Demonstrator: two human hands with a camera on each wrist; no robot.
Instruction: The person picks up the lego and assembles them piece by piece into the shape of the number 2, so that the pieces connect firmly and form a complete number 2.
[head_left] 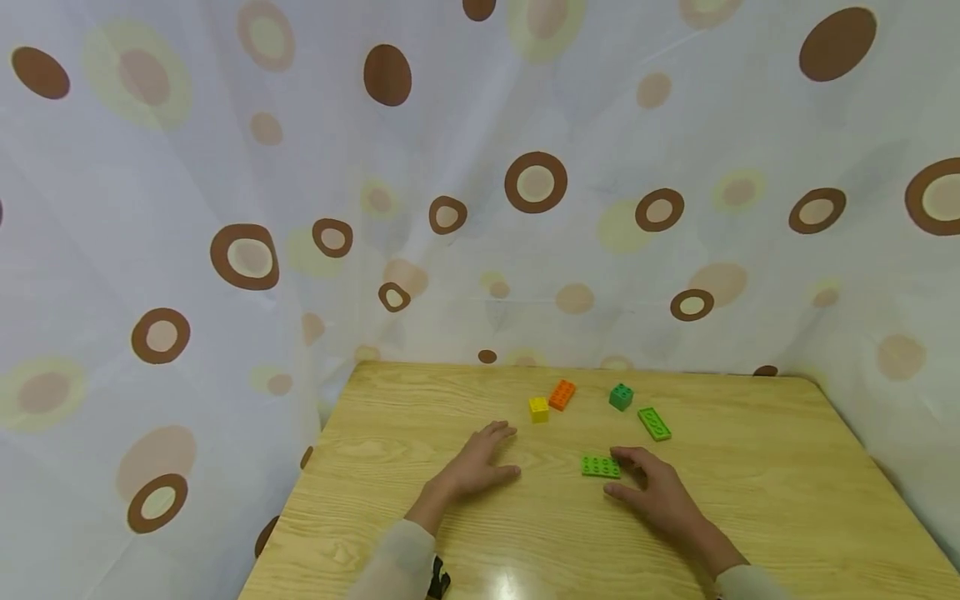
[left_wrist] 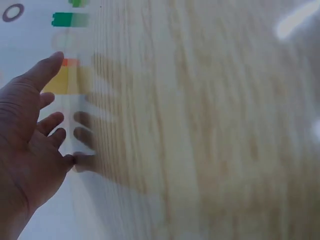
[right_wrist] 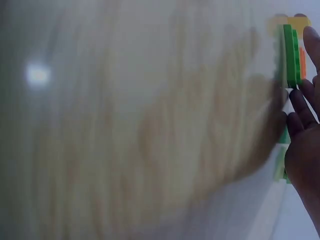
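A light green toy brick (head_left: 601, 466) lies studs up near the middle of the table. My right hand (head_left: 656, 492) is at its right end, fingertips touching or very close to it; I cannot tell which. Thumb and fingers stand apart, and nothing is gripped. To the left, my left hand (head_left: 478, 468) hovers low over the wood with spread fingers, holding nothing. Nearest to it is a yellow brick (head_left: 538, 409), with an orange brick (head_left: 562, 395) just behind. In the right wrist view the light green brick (right_wrist: 291, 57) appears edge-on beside the fingers.
Farther back stands a dark green brick (head_left: 621, 397). Another light green brick (head_left: 655, 423) lies slanted, right of it. The wooden table (head_left: 750, 467) meets a dotted curtain (head_left: 465, 125) at its back and sides. Some black item (head_left: 438, 578) shows by the left sleeve.
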